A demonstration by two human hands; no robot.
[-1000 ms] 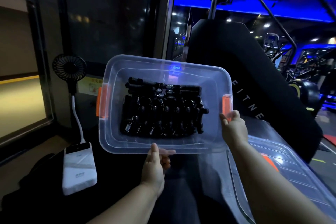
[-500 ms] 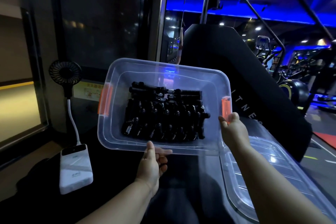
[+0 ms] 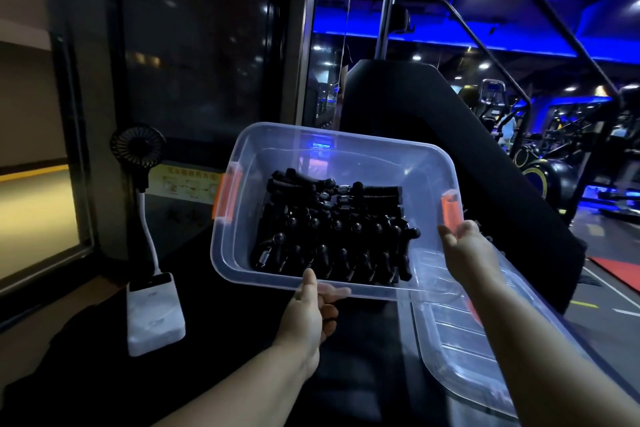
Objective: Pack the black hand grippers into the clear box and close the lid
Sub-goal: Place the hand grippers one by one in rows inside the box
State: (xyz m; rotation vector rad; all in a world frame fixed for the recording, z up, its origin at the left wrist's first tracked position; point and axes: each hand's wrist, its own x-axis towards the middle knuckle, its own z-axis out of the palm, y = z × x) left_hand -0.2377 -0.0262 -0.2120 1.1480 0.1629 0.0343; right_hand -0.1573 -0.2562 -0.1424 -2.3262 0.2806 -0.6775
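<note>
I hold the clear box up in the air, tilted with its open top toward me. Several black hand grippers with metal springs lie packed in rows on its bottom. Orange latches sit on both short ends. My left hand grips the box's near rim, thumb on top and fingers curled underneath. At the right end, just below the orange latch, my right hand holds the rim. The clear lid lies flat on the dark surface below and to the right, partly under my right arm.
A white power bank with a small black fan on a bent stalk stands at the left on the dark surface. A large black padded gym machine rises behind the box. Glass panels and a wall are at the left.
The box has tipped a little, its right end dropping and the whole box drifting lower in view. Both hands keep the same grip.
</note>
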